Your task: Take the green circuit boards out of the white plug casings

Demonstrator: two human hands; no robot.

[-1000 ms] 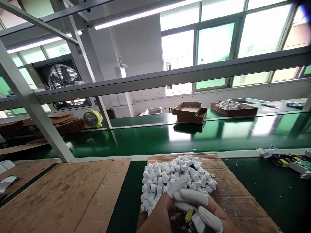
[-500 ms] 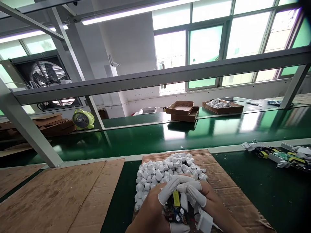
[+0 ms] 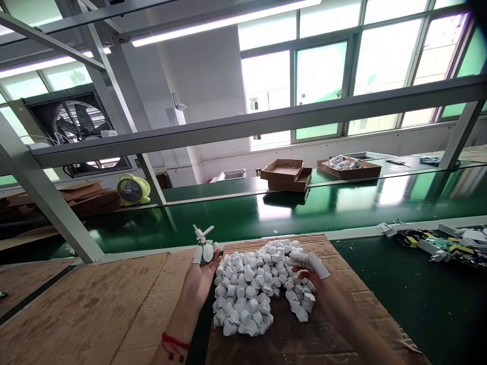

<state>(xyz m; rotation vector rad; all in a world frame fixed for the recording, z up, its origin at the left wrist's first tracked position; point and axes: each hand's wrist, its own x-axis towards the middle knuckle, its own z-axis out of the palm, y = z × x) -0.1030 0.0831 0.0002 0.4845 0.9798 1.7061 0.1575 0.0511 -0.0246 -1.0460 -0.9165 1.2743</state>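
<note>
My left hand [image 3: 203, 266] is raised over the near edge of the green belt, left of the pile. It holds a small circuit board [image 3: 206, 252] with a green edge, white lumps on it and thin white parts sticking up. White covers are on some fingertips. My right hand [image 3: 312, 266], also with white fingertip covers, reaches over the right side of a heap of small white lumpy pieces [image 3: 247, 284]. Its thumb and fingers look apart, and the fingertips touch or hover just above the pieces. The heap lies on a brown cardboard sheet [image 3: 365, 309].
Circuit boards with white housings [image 3: 445, 243] lie in a pile at the right. Another cardboard sheet [image 3: 91, 304] covers the left. Beyond the green belt [image 3: 228, 218] stand stacked cardboard trays [image 3: 287, 175] and a small green fan [image 3: 133, 189]. A metal bar [image 3: 243, 124] crosses ahead.
My hands, together around the circuit board before, have separated. The left hand carried the board away to the left; the right hand moved onto the white pieces. The white plug housing is no longer clearly visible.
</note>
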